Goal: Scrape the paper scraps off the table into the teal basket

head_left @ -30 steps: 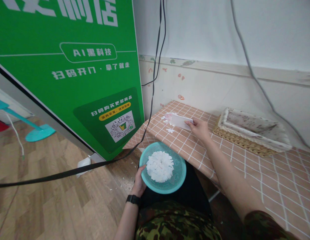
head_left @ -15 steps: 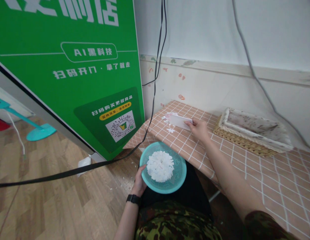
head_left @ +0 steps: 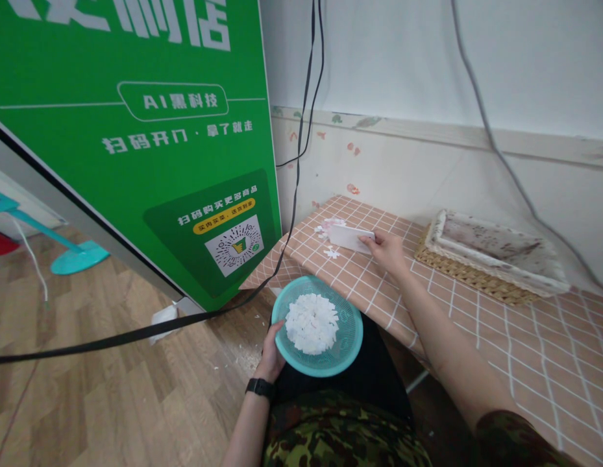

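My left hand (head_left: 272,352) grips the left rim of a round turquoise mesh basket (head_left: 348,337), held over my lap below the table's edge. A heap of white paper scraps (head_left: 311,323) fills the basket's middle. On the checked cloth, my right hand (head_left: 386,250) pinches the right end of a flat white card (head_left: 350,239), which stands tilted on its long edge. Pale pink and white scraps (head_left: 325,227) lie at the card's far left end. One more white scrap (head_left: 332,253) rests just in front of the card.
A wicker basket with a cloth lining (head_left: 496,259) sits right of my forearm on the checked tablecloth (head_left: 476,311). A tall green sign panel (head_left: 135,168) stands at the left. A black cable (head_left: 286,240) hangs down beside the table corner. Small scraps litter the wooden floor (head_left: 194,376).
Almost nothing differs. The hanging black cable has shifted slightly to the left; both hands, the card and the basket stay in place.
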`<state>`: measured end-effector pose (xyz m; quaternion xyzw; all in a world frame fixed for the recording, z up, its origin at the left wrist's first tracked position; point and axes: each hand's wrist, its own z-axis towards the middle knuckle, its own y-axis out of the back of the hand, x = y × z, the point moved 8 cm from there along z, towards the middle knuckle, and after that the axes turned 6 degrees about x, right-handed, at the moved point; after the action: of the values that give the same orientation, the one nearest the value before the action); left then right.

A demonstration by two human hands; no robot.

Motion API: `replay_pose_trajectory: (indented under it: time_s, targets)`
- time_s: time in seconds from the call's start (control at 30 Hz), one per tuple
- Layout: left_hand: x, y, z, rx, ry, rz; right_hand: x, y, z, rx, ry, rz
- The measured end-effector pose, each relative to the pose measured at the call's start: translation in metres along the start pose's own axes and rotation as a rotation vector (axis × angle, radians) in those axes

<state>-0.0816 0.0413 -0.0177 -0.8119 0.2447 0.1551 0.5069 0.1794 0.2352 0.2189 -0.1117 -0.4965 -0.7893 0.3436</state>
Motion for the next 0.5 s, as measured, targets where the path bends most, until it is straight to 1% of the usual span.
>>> replay_pose_trajectory:
  time_s: [0.17,0.3,0.5]
  targets:
    - [0.001,-0.001,0.0,0.015,0.019,-0.01,-0.004,-0.004,0.0,0.043,-0.039,0.064]
    - [0.0,-0.003,-0.001,0.021,0.017,-0.004,-0.006,0.001,0.001,0.046,-0.056,0.086]
    - [0.001,-0.002,0.001,0.039,0.01,-0.012,-0.016,0.028,0.001,-0.149,-0.09,-0.059]
